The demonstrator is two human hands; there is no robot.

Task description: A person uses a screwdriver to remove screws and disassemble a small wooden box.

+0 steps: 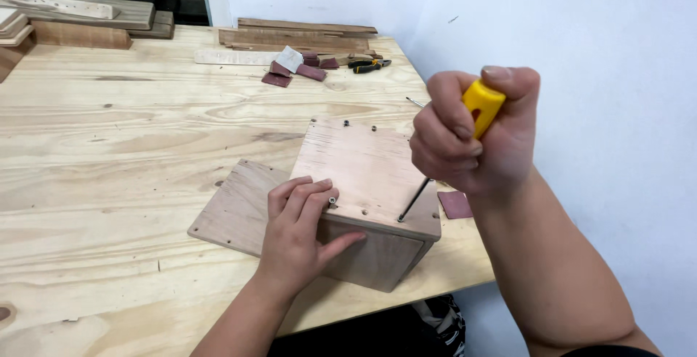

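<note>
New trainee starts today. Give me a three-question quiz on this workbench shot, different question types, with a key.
1. True or false: the right hand holds a yellow-handled screwdriver with its tip on the top panel of the wooden box.
2. Multiple choice: the left hand rests on A) the pliers, B) the near corner of the box, C) the sandpaper.
3. Fill in: the loose flat board lies to the ____ of the box in the head view.

Key: 1 true; 2 B; 3 left. The pliers and the sandpaper pieces lie far back on the table, untouched.
</note>
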